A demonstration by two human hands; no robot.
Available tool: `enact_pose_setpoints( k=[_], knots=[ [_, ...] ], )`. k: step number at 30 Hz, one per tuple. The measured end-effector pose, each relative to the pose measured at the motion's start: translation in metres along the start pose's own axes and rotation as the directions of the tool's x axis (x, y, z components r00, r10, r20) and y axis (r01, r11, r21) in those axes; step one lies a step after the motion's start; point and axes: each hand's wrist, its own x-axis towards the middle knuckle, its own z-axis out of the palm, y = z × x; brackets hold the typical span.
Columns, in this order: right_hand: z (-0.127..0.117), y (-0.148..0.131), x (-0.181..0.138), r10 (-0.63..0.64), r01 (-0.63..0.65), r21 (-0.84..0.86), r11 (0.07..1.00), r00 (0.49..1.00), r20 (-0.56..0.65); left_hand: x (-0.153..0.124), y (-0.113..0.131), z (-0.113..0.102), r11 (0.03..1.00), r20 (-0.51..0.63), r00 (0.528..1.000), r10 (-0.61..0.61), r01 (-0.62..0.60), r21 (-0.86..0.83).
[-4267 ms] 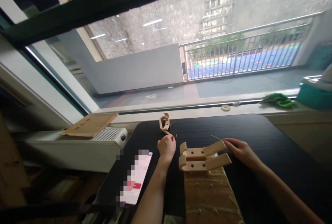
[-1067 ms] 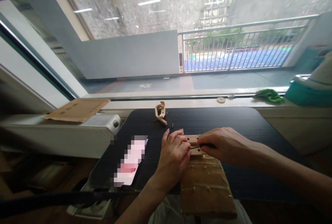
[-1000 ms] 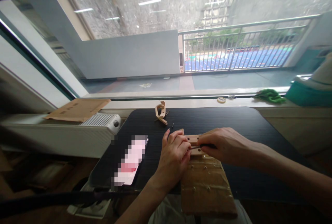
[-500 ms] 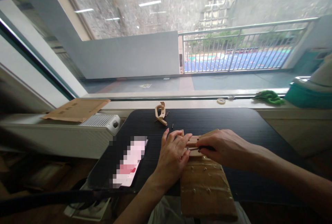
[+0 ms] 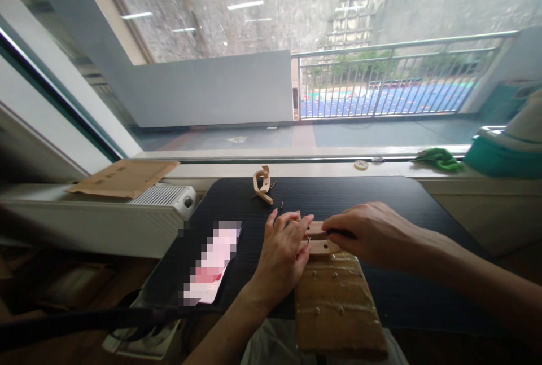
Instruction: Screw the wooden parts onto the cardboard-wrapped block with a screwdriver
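Note:
Two pale wooden hook pieces [image 5: 318, 239] lie stacked at the far end of a brown board [image 5: 336, 303] studded with screws. My left hand [image 5: 283, 253] rests on their left end, fingers curled against the wood. My right hand [image 5: 367, 233] is closed round a thin dark-handled tool [image 5: 339, 234], whose tip points left over the pieces toward my left fingers. A third wooden hook piece [image 5: 262, 182] stands further back on the black table [image 5: 402, 201], with a small dark screw [image 5: 282, 204] lying loose near it.
A phone [image 5: 214, 263] lies to the left on the table. A radiator [image 5: 127, 221] with a cardboard sheet [image 5: 125, 177] on top is at left. On the window sill sit a tape roll [image 5: 361, 165], a green cloth [image 5: 440, 158] and a teal container [image 5: 502, 153].
Since 4.3 s ago both hands have come together over the hook pieces, and my right hand has taken up the thin tool. In the last second the hands only shift slightly.

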Motion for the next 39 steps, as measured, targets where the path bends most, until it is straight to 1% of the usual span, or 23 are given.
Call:
enact_pose_setpoints(
  k=[5, 16, 19, 21, 23, 26, 28, 30, 34, 39],
  knots=[
    [0.0, 0.001, 0.004, 0.021, -0.021, -0.029, 0.999, 1.0, 0.013, -0.001, 0.0, 0.001, 1.0, -0.005, 1.0, 0.001, -0.001, -0.002],
    [-0.001, -0.002, 0.003, -0.012, 0.013, -0.034, 0.999, 1.0, 0.024, 0.001, -0.001, 0.001, 1.0, 0.003, 1.0, -0.013, 0.013, -0.01],
    [-0.002, -0.003, 0.002, -0.033, 0.033, -0.019, 0.999, 0.999, 0.028, -0.001, -0.001, 0.0, 0.998, -0.008, 1.0, -0.016, 0.016, -0.058],
    [-0.005, -0.005, 0.003, -0.048, 0.049, -0.023, 0.999, 0.998, 0.029, -0.005, -0.001, -0.001, 0.99, -0.043, 0.998, -0.043, 0.037, -0.139],
    [-0.007, -0.008, 0.006, -0.058, 0.06, -0.055, 0.997, 0.998, 0.04, -0.011, -0.001, -0.002, 0.962, -0.102, 0.985, -0.137, 0.108, -0.252],
    [-0.013, -0.011, 0.011, -0.069, 0.077, -0.11, 0.991, 0.995, 0.076, -0.021, 0.0, 0.0, 0.893, -0.156, 0.933, -0.325, 0.248, -0.375],
    [-0.016, -0.012, 0.014, -0.084, 0.095, -0.118, 0.988, 0.992, 0.095, -0.026, 0.0, 0.003, 0.848, -0.14, 0.9, -0.412, 0.323, -0.42],
    [-0.02, -0.013, 0.016, -0.099, 0.112, -0.113, 0.987, 0.989, 0.11, -0.027, 0.001, 0.007, 0.791, -0.088, 0.876, -0.475, 0.381, -0.479],
    [-0.025, -0.013, 0.017, -0.1, 0.117, -0.109, 0.987, 0.984, 0.145, -0.021, -0.001, 0.012, 0.685, 0.03, 0.856, -0.516, 0.433, -0.585],
    [-0.026, -0.015, 0.016, -0.087, 0.105, -0.103, 0.989, 0.983, 0.163, -0.014, -0.001, 0.012, 0.619, 0.108, 0.852, -0.512, 0.453, -0.642]
  ],
)
